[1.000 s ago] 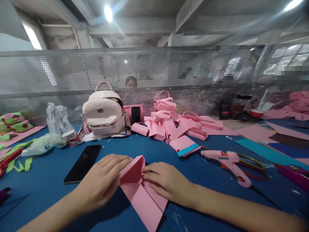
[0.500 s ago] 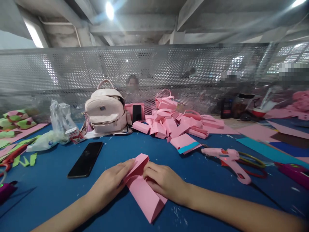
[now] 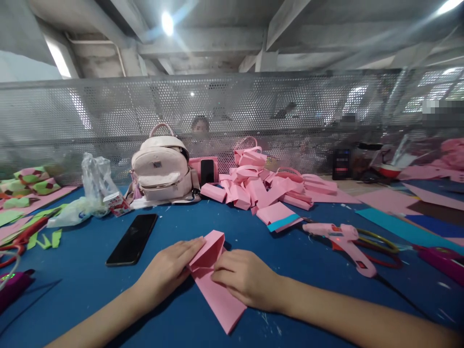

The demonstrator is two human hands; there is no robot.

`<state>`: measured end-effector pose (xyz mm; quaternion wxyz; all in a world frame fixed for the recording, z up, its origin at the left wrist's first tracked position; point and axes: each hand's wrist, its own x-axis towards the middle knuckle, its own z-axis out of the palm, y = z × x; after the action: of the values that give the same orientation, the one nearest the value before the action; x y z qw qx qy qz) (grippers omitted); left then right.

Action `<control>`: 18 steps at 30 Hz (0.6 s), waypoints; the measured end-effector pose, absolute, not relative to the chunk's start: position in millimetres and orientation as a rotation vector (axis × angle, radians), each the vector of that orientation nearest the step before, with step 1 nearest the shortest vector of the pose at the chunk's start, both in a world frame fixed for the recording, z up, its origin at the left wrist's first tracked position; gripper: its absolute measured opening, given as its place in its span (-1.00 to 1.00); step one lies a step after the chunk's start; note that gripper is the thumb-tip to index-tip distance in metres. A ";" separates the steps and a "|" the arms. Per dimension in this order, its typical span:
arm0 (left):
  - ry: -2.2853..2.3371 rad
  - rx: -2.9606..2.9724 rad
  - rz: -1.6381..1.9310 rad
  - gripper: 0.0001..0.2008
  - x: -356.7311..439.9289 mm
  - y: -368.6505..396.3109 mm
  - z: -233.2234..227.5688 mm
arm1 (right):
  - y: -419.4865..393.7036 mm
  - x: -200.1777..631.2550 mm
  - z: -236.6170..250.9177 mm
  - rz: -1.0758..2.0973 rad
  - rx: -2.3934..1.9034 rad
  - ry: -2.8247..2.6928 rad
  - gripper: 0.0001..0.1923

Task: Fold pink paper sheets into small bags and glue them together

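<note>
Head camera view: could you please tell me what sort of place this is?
Probably a paper-craft workshop: a pile of folded pink paper pieces, a pink glue gun on the blue worktable, and a perforated metal divider.

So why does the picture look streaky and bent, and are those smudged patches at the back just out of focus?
Head view: the ceiling lamp flares into pale streaks; the wide lens bows the mesh screen and stretches the forearms. Small blocky patches behind the screen are blotted out, not lens blur. Both hands, left and right, and the pink paper look sharp, with soft shadows on the blue table.
</note>
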<state>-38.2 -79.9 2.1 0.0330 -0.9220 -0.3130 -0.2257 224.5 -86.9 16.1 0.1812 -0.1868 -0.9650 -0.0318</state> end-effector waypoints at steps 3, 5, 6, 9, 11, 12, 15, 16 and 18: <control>-0.836 -2.708 -0.602 -0.52 -40.8 -82.8 4.5 | -91.2 221.2 17.1 -0.154 -0.559 -2.720 -0.77; -0.784 -2.653 -0.586 -0.59 -41.5 -85.1 6.6 | -92.7 218.8 15.4 -0.199 -0.583 -2.666 -0.78; -0.776 -2.645 -0.594 -0.61 -41.5 -86.0 7.4 | -93.2 217.8 14.3 -0.220 -0.583 -2.642 -0.77; -0.823 -2.671 -0.643 -0.63 -40.9 -86.7 8.6 | -94.1 216.0 11.6 -0.263 -0.511 -2.638 -0.77; -0.848 -2.728 -0.663 -0.63 -41.5 -85.5 9.3 | -94.6 215.6 10.8 -0.259 -0.448 -2.666 -0.78; -0.853 -2.767 -0.658 -0.64 -42.5 -84.5 9.6 | -94.8 215.5 10.6 -0.247 -0.434 -2.675 -0.78; -0.856 -2.847 -0.629 -0.65 -48.2 -81.1 10.7 | -95.6 215.4 10.3 -0.202 -0.445 -2.700 -0.77; -0.861 -2.852 -0.633 -0.66 -50.6 -80.1 10.9 | -96.0 215.4 10.3 -0.181 -0.451 -2.712 -0.76; -0.869 -2.839 -0.663 -0.65 -54.8 -78.8 11.5 | -97.0 215.2 11.0 -0.133 -0.478 -2.732 -0.74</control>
<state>-54.8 -78.8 11.5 0.0495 -0.9321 -0.2853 -0.2176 215.2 -97.0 11.0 0.1816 -0.1694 -0.9675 -0.0470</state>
